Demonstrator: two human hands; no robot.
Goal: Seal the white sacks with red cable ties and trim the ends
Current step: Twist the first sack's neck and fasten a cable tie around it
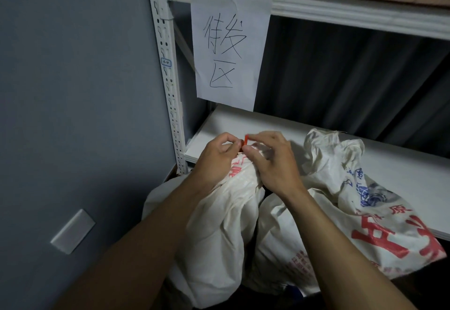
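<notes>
Fingers of left hand (216,161) and right hand (272,161) pinch the tie (246,140) at a sack (219,224) neck; cinching and trimming likely remain. The second sack (341,188), at 3 o'clock, shows no tie.

grey wall (73,90) | white metal shelving (316,139) | handwritten paper sign (229,51) | dim light

The sack on the left (219,224) is coarse woven white stuff, crumpled, with a faint sheen along its creases. The sack on the right (341,163) looks the same, printed in red and blue. The red cable tie (246,140) is plastic. The rack upright (168,78) is white-painted metal and the shelf board (267,124) is smooth and matt. The sign (229,49) is plain paper, and the wall (73,90) is matt grey paint.
</notes>
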